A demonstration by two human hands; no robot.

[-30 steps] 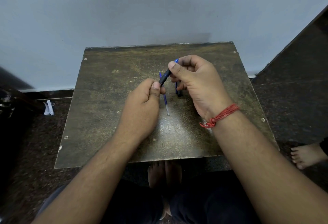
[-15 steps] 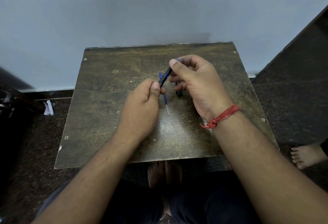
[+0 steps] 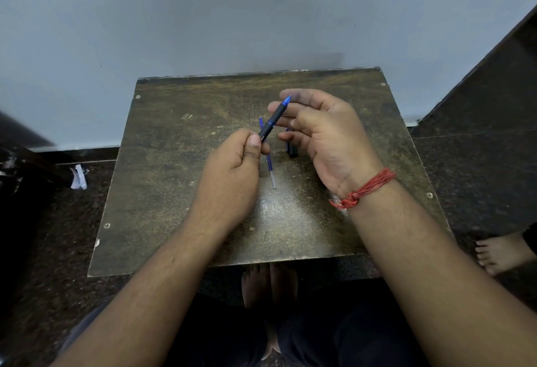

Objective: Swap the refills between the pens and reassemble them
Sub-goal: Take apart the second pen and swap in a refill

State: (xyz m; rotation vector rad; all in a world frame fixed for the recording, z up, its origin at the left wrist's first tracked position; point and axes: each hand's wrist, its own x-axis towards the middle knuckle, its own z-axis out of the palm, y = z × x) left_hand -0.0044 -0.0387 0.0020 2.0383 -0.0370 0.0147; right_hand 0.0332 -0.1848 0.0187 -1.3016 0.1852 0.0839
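Black pen [image 3: 273,121], blue tip, centre frame.
My left hand [image 3: 232,174] pinched its lower end; my right hand [image 3: 322,131] had released it, fingers loose.

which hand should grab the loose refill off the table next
Right, probably. The left hand is shut on the pen, while the right hand has opened beside it, close above the refill.

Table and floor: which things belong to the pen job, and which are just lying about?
In the job:
- black pen, held by left hand
- right hand, open
- loose refill on table
- dark pen part

Lying about:
- white scrap on floor
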